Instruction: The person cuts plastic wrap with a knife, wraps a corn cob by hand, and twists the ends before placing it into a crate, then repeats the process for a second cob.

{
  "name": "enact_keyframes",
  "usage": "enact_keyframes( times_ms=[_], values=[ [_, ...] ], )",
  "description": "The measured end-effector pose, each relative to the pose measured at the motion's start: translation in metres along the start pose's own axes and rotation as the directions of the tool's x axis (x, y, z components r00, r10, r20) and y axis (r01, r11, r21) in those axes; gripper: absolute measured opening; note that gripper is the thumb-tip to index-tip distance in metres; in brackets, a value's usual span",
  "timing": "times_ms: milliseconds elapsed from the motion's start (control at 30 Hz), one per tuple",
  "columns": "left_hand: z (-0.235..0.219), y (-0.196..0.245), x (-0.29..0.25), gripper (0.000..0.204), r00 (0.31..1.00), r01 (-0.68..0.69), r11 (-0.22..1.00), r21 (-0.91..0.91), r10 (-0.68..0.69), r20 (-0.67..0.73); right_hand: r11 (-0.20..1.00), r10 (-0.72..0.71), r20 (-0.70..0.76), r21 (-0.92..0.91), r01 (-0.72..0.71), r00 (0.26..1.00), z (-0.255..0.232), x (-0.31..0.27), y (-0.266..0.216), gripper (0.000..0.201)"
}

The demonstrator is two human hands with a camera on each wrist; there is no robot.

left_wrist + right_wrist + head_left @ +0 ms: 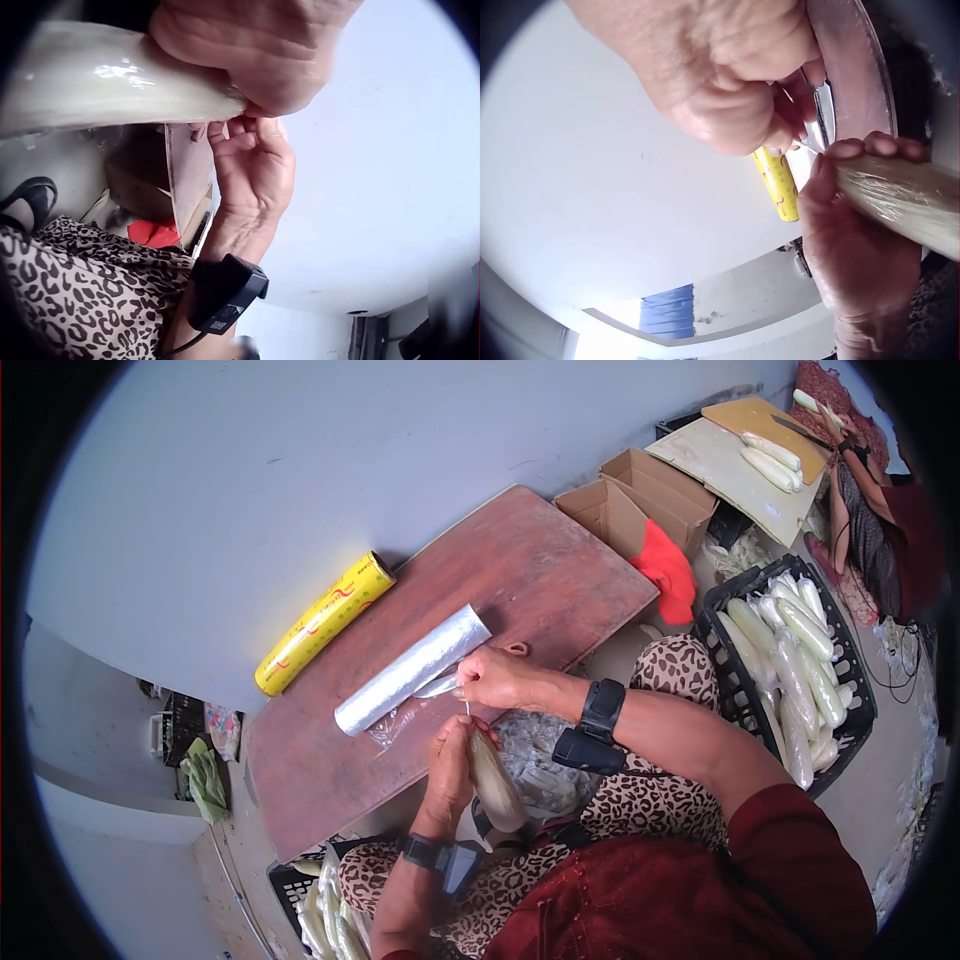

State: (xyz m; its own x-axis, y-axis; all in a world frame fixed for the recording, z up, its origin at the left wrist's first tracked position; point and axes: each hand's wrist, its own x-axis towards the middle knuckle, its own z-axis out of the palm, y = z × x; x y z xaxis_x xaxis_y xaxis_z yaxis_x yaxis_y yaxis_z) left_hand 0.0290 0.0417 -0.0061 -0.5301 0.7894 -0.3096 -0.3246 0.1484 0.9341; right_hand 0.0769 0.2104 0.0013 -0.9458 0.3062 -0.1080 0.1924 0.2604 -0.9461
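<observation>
My left hand (450, 765) grips a long, pale vegetable (497, 785) by its upper end; clear, glossy film wraps it. Its lower end points down toward my lap. Just above, my right hand (500, 678) pinches a thin, twisted strand of the film (808, 147) that runs up from the vegetable's tip. A shiny metal blade (437, 687) shows beside the right fingers, and a brown ring (517, 649) appears on the hand's other side; what lies between is hidden by the hand. Behind the hands, a roll of clear film (410, 672) lies on the reddish board (330, 780).
A yellow printed roll (325, 622) lies by the wall. Black crates (862, 705) of wrapped vegetables stand right and lower left. Cardboard boxes (655, 490) and a red cloth (668, 570) are beyond the board. Another person (905, 540) sits at far right near a cutting board (765, 430).
</observation>
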Motion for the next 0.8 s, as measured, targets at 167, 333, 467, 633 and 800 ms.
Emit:
enact_keyframes(
  times_ms=[167,333,467,633,800],
  values=[
    [-0.003,-0.05,-0.002,0.026,0.983,0.123,0.985,-0.118,-0.137,-0.126,0.959,-0.078,0.069,-0.266,0.094,0.995,0.019,-0.004,0.027,0.023],
    [-0.012,-0.066,-0.006,0.025,0.991,0.027,0.995,-0.091,-0.039,-0.128,0.937,-0.11,-0.235,-0.349,0.022,0.966,0.006,0.014,0.032,0.018],
    [-0.015,-0.067,0.001,0.024,0.989,0.034,0.994,-0.104,-0.049,-0.141,0.768,-0.101,-0.256,-0.635,-0.088,0.962,-0.008,0.006,0.034,0.018],
    [-0.017,-0.075,0.005,0.022,0.985,0.076,0.988,-0.135,-0.095,-0.142,0.665,-0.12,-0.151,-0.746,-0.034,0.981,-0.008,0.011,0.042,0.02],
    [-0.017,-0.079,0.009,0.023,0.984,0.069,0.989,-0.133,-0.089,-0.151,0.691,-0.124,-0.138,-0.723,-0.014,0.983,-0.004,0.011,0.042,0.019]
  ],
)
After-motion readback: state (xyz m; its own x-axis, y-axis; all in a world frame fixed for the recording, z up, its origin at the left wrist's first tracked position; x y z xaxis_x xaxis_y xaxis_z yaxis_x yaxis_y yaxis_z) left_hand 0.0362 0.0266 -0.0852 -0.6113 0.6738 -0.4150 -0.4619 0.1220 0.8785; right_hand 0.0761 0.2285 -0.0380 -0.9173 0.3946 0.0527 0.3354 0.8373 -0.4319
